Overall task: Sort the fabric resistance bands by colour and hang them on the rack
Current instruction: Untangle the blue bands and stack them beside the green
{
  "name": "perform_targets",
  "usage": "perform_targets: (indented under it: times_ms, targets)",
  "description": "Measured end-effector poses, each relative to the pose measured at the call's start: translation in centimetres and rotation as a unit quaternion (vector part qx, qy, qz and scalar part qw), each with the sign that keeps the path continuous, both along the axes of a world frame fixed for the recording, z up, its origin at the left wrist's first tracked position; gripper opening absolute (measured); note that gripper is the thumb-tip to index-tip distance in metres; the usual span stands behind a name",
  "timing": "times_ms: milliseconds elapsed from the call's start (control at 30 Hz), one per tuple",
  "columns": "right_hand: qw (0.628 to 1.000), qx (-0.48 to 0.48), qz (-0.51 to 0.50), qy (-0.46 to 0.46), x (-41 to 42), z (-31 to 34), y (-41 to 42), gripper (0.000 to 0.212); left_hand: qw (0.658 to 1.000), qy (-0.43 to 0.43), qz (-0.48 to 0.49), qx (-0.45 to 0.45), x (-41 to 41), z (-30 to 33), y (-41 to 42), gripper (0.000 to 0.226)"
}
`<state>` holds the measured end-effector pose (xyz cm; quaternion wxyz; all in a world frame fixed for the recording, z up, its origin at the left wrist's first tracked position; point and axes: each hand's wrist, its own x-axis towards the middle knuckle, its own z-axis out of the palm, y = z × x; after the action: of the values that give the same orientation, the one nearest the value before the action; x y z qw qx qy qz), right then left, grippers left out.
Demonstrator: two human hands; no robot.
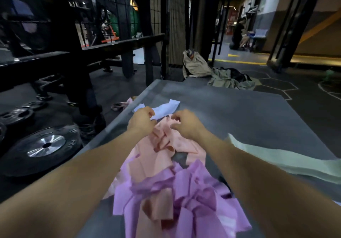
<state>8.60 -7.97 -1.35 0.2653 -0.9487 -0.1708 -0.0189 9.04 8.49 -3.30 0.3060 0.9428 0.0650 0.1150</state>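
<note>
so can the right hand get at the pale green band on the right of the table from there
Probably yes. The pale green band lies in the open on the grey table, nothing on top of it, just beside the right forearm. The right hand holds nothing, curled above the peach bands.

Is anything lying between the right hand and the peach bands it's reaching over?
Nothing visible. The right hand hovers with curled fingers directly above the peach bands. The left hand sits beside it, pinching the pale lavender band, not in the way.
</note>
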Motion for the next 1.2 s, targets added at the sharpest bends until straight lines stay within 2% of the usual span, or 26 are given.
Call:
perform_targets:
  times_ms: [133,267,333,400,467,500,600,667,767,867,1000,1100,1167,1200]
  targets:
    - [1.0,-0.017,-0.007,-0.003,3.6,-2.0,1.4,0.034,1.0,-0.007,0.007,0.014,4.1,-1.9,0.5,0.034]
    - [1.0,-0.008,-0.006,-0.004,5.6,-3.7,1.8,0.032,0.997,0.014,0.018,0.071,7.0,-3.9,0.5,0.039]
    - [1.0,-0.007,0.003,-0.002,6.1,-4.4,1.8,0.024,0.995,0.027,0.017,0.094,7.7,-4.9,0.4,0.034]
    - [1.0,-0.006,-0.003,0.005,6.3,-5.1,1.7,0.007,0.993,0.037,0.036,0.105,8.0,-5.3,0.5,0.025]
    - [1.0,0.008,-0.01,0.005,6.2,-5.3,1.5,0.022,0.991,0.035,0.051,0.119,7.8,-4.9,0.6,0.022]
    - [1.0,0.017,-0.012,0.007,6.1,-5.2,1.4,0.023,0.991,0.029,0.05,0.123,7.6,-4.5,0.5,0.023]
    - [0.999,0.033,-0.008,0.002,5.2,-4.1,1.0,0.008,0.995,0.014,0.048,0.088,6.5,-3.0,0.4,0.019]
    - [0.999,0.033,-0.008,-0.016,4.3,-2.7,0.7,0.007,0.998,-0.006,0.039,0.046,5.5,-1.7,0.4,0.012]
    - [0.998,0.046,-0.013,-0.029,2.5,-0.1,0.2,0.027,0.999,-0.039,0.006,0.017,3.7,1.5,0.1,0.028]
    - [0.996,0.079,-0.027,-0.029,0.1,3.1,-0.3,0.008,0.998,-0.064,-0.026,0.007,1.6,5.7,-0.5,0.036]
    - [0.993,0.107,-0.037,-0.025,-3.6,7.5,-1.2,0.025,0.99,-0.113,-0.085,0.0,-1.8,11.2,-1.7,0.038]
    - [0.993,0.099,-0.047,-0.039,-6.5,10.7,-1.8,0.013,0.982,-0.144,-0.118,0.007,-5.0,15.4,-3.1,0.034]
    - [0.992,0.098,-0.058,-0.059,-8.4,12.9,-2.4,0.028,0.979,-0.151,-0.135,0.017,-7.1,17.9,-4.1,0.035]
    - [0.991,0.095,-0.06,-0.069,-9.3,14.0,-2.7,0.027,0.978,-0.152,-0.14,0.017,-8.2,19.1,-4.6,0.033]
